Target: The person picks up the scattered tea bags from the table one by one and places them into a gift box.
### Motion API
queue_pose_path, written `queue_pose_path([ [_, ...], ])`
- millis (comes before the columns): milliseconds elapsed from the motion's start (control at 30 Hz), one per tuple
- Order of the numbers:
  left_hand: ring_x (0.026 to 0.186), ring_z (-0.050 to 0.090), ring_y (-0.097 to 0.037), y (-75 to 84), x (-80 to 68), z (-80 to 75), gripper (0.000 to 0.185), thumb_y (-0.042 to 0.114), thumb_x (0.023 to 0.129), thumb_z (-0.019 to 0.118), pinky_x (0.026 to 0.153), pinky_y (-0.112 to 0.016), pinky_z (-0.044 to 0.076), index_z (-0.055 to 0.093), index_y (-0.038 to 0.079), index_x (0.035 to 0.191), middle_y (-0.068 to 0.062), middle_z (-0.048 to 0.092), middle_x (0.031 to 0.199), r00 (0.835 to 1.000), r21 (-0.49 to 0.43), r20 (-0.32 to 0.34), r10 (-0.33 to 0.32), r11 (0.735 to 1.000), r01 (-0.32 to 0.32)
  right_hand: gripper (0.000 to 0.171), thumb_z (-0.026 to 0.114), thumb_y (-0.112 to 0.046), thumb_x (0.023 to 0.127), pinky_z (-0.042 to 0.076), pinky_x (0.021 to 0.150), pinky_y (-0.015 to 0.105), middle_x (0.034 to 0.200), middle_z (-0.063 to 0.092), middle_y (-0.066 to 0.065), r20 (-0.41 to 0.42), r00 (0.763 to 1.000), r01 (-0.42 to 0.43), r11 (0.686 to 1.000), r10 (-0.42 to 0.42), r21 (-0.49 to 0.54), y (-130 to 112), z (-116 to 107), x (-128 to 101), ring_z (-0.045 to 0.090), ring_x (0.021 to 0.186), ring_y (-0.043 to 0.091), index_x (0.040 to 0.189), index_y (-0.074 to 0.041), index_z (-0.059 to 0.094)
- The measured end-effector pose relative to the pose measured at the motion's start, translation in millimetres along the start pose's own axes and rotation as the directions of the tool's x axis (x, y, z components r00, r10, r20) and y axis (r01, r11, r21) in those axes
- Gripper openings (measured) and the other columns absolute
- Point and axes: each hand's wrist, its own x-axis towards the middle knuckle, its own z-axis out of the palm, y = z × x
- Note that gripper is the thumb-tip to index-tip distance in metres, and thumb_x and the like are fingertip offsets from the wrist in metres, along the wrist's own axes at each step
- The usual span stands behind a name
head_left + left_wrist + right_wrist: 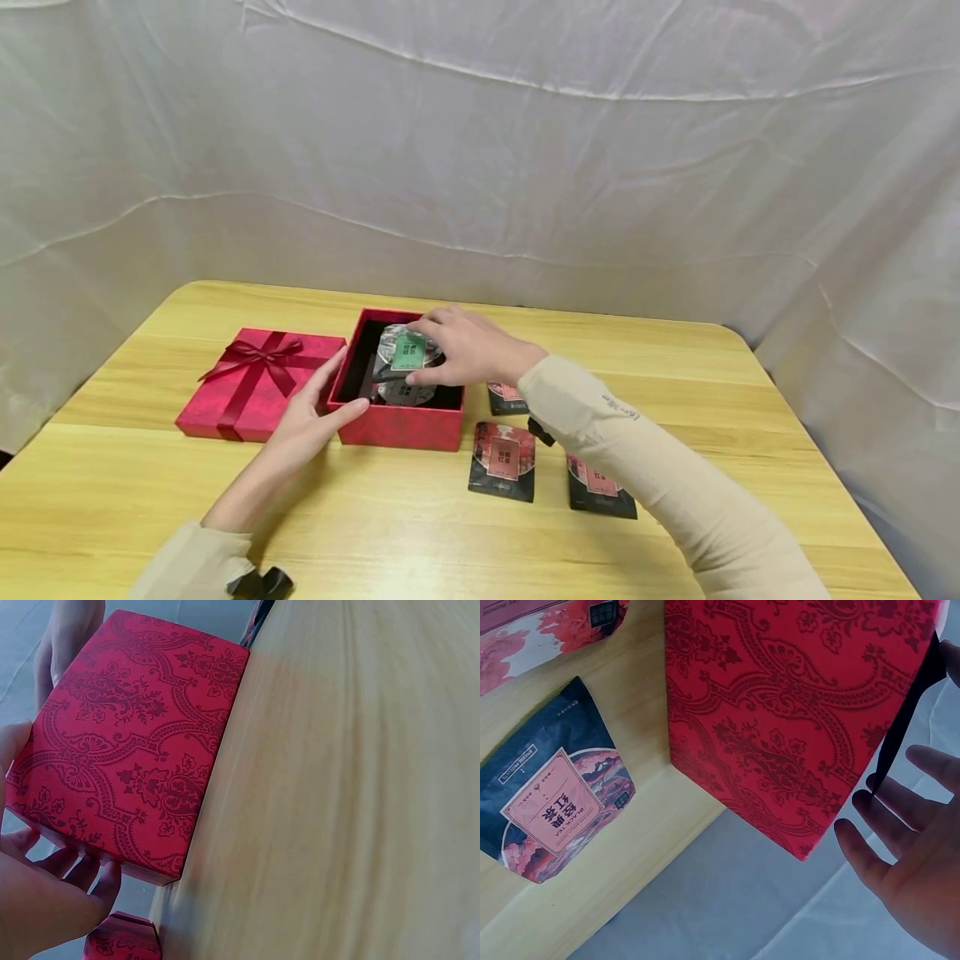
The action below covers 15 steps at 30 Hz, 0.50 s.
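Observation:
My left hand (303,425) grips the near left corner of a red patterned gift box (401,427), its thumb at the top rim and its fingers along the left side. Over the open box my right hand (476,346) pinches a black tea pouch with a green label (407,352). Another pouch (408,393) shows beneath it, inside the black-lined box. In the right wrist view a dark pouch edge (911,712) meets the fingers just above the box wall. The left wrist view shows the fingers bent against the box side.
The box lid (251,383) with a dark red ribbon bow lies left of the box. Black tea pouches with pink labels lie to the right: one in front (502,462), one under the right forearm (600,487), one farther back (507,400). White cloth (480,167) hangs behind the wooden table.

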Motion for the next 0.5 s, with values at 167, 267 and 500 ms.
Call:
queue_pose_path([
  [167,0.130,0.039,-0.032,0.2,-0.4,-0.8,0.079,0.020,0.094,0.064,0.102,-0.040,0.034,0.016,0.025,0.157,-0.017,0.031,0.152,1.000,0.009,-0.003,-0.002,1.000,0.002,0.073,0.060,-0.056,0.089,0.033,0.107,0.040,0.144,0.043,0.009,-0.006,1.000,0.008,1.000,-0.008,-0.020,-1.5,2.3,1.9,0.039,0.131,0.025,0.147,-0.014,0.042],
  [267,0.129,0.039,-0.033,0.7,-0.4,-0.7,0.079,0.020,0.094,0.064,0.103,-0.045,0.033,0.016,0.025,0.157,-0.017,0.031,0.152,1.000,0.009,-0.003,-0.005,1.000,0.005,0.073,0.058,-0.057,0.090,0.032,0.107,0.041,0.146,0.042,0.009,-0.009,1.000,0.010,1.000,-0.010,-0.026,-2.0,3.0,3.0,0.038,0.133,0.025,0.147,-0.015,0.042],
  [500,0.131,0.037,-0.035,-2.0,0.6,0.3,0.080,0.023,0.094,0.065,0.105,-0.054,0.028,0.016,0.024,0.157,-0.016,0.029,0.153,1.000,0.020,-0.007,0.003,1.000,-0.003,0.070,0.055,-0.055,0.093,0.028,0.110,0.042,0.150,0.037,0.010,-0.004,1.000,0.007,1.000,-0.007,0.000,1.3,4.8,1.3,0.034,0.136,0.026,0.148,-0.014,0.040],
])
